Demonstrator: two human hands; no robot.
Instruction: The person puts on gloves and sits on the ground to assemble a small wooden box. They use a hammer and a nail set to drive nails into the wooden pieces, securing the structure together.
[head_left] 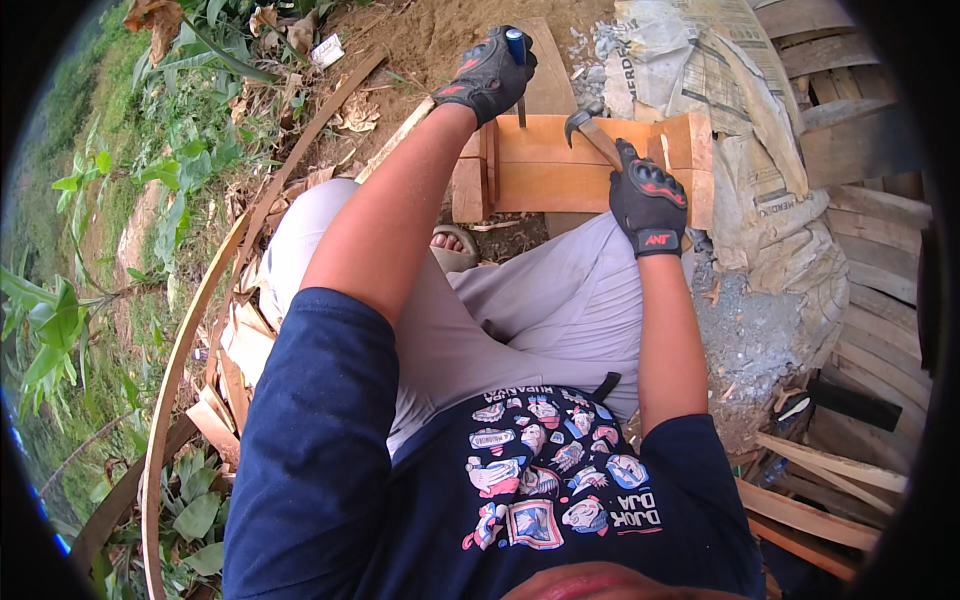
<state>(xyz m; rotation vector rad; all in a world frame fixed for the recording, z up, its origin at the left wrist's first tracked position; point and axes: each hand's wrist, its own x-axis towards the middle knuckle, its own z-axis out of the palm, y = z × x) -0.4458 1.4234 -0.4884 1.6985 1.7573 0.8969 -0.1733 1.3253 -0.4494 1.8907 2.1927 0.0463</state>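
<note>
Spread out on the right, pale crumpled sheeting (755,140). Beside it to the left, an orange-brown wooden workpiece (560,180) with thicker ends. Then the gloved right hand (648,195) over the near right part and the gloved left hand (488,78) past the far edge, both clenched. In the right's grasp, a hammer (598,140), head leftward. In the left's, a blue-handled chisel (521,108), upright, tip down at the far edge, perhaps touching, too small to be sure.

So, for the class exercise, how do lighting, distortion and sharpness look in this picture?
Head view: soft daylight, no hard-edged shadows standing out; head view: corners black, wooden slats at right seeming bowed by the fisheye; head view: right hand, hammer and wooden workpiece fairly crisp, distant greenery hazier.
</note>
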